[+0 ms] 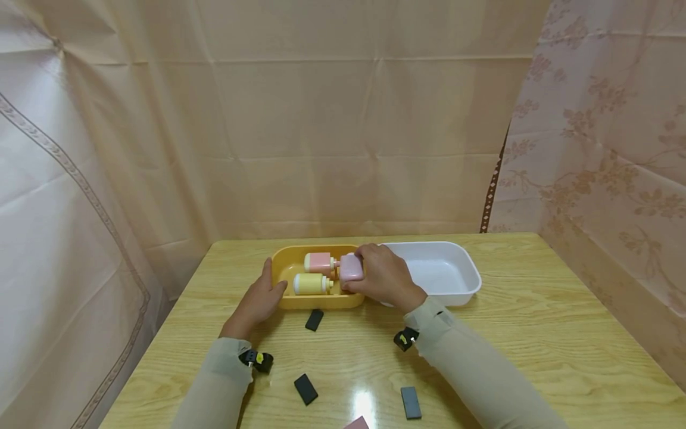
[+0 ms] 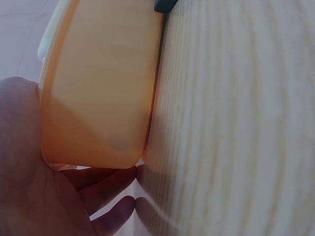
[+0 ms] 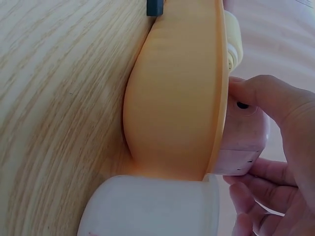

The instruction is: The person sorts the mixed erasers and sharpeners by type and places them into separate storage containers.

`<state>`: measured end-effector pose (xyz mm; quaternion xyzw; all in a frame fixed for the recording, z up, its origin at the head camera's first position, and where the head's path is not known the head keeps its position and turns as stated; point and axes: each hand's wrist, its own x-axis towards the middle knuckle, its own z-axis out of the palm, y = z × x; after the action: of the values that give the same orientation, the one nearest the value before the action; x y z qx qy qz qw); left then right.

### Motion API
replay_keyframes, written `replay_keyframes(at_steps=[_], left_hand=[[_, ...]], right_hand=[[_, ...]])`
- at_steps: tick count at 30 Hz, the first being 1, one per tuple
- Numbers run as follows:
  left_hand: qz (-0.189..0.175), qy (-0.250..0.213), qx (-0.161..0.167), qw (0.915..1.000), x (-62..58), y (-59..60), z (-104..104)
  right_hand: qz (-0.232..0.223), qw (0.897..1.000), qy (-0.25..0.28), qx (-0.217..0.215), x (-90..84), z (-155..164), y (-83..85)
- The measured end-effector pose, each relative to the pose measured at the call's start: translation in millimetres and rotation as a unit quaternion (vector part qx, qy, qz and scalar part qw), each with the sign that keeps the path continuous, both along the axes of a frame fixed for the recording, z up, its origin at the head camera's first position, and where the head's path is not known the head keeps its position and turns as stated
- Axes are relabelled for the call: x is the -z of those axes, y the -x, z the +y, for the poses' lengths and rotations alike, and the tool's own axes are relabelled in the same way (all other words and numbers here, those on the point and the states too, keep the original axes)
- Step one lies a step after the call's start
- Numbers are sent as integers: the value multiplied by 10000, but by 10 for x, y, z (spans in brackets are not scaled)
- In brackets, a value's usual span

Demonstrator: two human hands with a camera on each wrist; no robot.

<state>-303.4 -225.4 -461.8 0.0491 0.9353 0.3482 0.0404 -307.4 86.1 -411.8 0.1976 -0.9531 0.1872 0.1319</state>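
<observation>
**Pink block held over the yellow tray**

The right hand (image 1: 384, 277) has its grip curled around a pale pink block (image 1: 351, 267), at the right end of the yellow tray (image 1: 284, 262) on the worktop (image 1: 536, 333). The left hand (image 1: 259, 300) rests with relaxed fingers against the tray's left end, holding nothing. Inside lie a pink bottle (image 1: 318, 261) and a yellow bottle (image 1: 311, 284). A white tray (image 1: 455, 262) sits just beside it.

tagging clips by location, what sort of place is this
Probably a makeshift recording booth, not a lived-in room: creased peach fabric curtains close in a light wooden table, which holds only a yellow plastic tray, a white plastic tub and small dark rectangular blocks.
</observation>
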Motion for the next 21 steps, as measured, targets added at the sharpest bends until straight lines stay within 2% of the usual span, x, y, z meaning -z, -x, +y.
replay_keyframes(at_steps=[21], left_hand=[[-27,41,-33,10000,-7,-3,4]], right_hand=[[-132,9999,-58,-16,109,-27,37]])
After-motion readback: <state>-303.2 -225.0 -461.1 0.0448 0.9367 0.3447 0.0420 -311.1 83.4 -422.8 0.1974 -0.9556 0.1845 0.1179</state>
